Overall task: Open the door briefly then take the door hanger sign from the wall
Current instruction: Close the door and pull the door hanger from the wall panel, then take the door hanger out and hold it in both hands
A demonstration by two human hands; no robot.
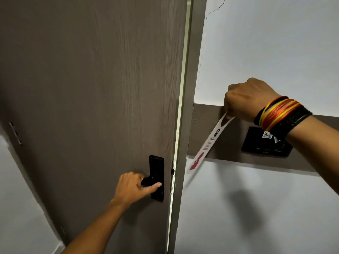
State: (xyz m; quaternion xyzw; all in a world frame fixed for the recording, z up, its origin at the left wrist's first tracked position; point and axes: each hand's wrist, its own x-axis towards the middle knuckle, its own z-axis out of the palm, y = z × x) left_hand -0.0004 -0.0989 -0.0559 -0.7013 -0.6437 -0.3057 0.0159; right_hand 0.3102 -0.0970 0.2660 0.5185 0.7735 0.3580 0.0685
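A brown wood-grain door [91, 79] fills the left half of the head view, and a thin bright gap shows along its right edge. My left hand [135, 186] grips the black lever handle [148, 180] on its black lock plate [157, 177]. To the right, my right hand [245, 99] is closed on the top loop of a white door hanger sign [206, 145] with red markings. The sign hangs slanted down to the left, in front of the brown wall band. Coloured bangles and black cords circle my right wrist.
The grey door frame [185, 125] stands between door and white wall [266, 43]. A brown band [229, 147] runs across the wall, carrying a black switch panel [266, 143] partly behind my right wrist. Door hinges [15, 132] show at far left.
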